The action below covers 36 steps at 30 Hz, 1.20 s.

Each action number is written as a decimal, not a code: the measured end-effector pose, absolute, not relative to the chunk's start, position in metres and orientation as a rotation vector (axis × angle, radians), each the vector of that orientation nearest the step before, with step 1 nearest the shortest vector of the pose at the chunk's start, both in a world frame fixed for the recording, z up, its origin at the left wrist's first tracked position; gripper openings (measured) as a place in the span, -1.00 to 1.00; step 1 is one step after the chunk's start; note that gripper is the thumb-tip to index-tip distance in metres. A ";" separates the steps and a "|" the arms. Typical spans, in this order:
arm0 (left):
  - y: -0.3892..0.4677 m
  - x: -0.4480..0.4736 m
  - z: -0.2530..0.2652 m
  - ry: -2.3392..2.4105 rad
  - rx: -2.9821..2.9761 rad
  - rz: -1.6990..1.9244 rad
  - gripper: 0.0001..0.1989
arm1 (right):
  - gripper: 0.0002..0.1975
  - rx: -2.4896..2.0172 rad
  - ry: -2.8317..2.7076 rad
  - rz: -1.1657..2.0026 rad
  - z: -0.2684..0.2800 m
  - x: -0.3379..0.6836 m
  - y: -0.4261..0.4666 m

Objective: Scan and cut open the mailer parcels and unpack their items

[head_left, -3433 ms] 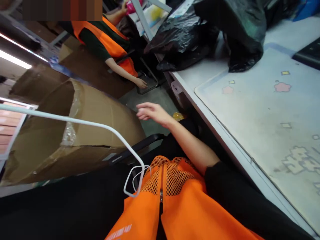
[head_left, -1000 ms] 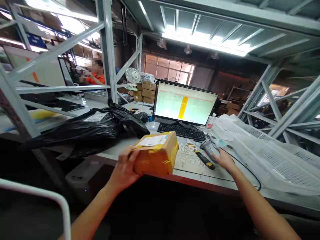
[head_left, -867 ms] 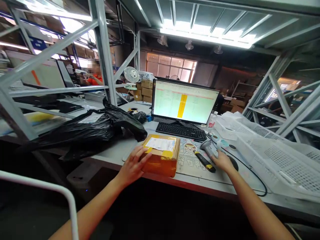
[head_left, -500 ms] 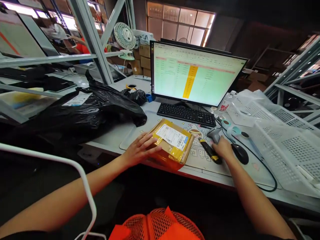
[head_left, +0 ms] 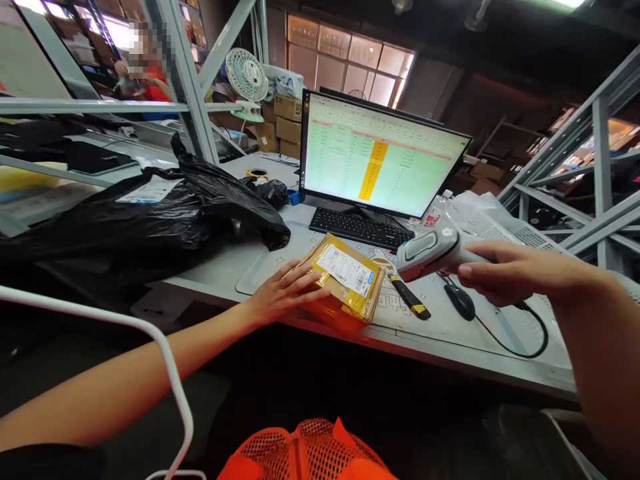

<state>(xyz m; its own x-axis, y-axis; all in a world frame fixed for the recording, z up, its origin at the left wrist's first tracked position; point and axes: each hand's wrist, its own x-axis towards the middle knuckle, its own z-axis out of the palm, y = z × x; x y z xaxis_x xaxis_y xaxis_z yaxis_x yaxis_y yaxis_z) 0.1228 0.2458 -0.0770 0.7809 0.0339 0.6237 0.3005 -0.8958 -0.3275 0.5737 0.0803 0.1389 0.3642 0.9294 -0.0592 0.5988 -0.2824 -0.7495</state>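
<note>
- Right hand [head_left: 513,270], right of frame: fingers closed around the handle of a grey scanner [head_left: 431,250], held raised over the desk [head_left: 215,268].
- Left hand [head_left: 281,297], centre: fingers spread flat, touching the left side of a taped carton [head_left: 345,293].
- Carton: mid-frame on the desk, label [head_left: 347,269] upward.
- Cutter [head_left: 409,298]: just right of the carton.
- Mouse [head_left: 459,302]: below the scanner.
- Keyboard [head_left: 357,228] and monitor [head_left: 380,150]: upper centre.
- Black bag [head_left: 165,217]: left.

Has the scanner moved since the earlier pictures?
Yes, upward: the scanner lay beside the cutter on the desk; now the right hand holds it raised above the desk.
</note>
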 end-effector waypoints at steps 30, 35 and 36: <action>0.270 0.111 -0.105 -1.850 -3.035 -2.192 0.34 | -0.36 -2.534 -1.537 -0.068 -0.051 0.585 0.170; 0.272 0.110 -0.100 -2.066 -2.990 -2.040 0.06 | -0.54 -2.393 -1.614 -0.124 -0.018 0.585 0.230; 0.273 0.110 -0.098 -2.071 -2.988 -2.018 0.02 | -0.54 -2.388 -1.629 -0.090 -0.018 0.584 0.241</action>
<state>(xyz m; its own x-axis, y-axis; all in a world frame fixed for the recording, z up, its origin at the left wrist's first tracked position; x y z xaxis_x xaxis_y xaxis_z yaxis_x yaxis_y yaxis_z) 0.1096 0.2731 -0.0979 0.2617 0.9590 0.1088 0.1338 -0.1477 0.9799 0.5839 0.2409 -0.0182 0.3733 0.9081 0.1895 0.9235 -0.3443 -0.1690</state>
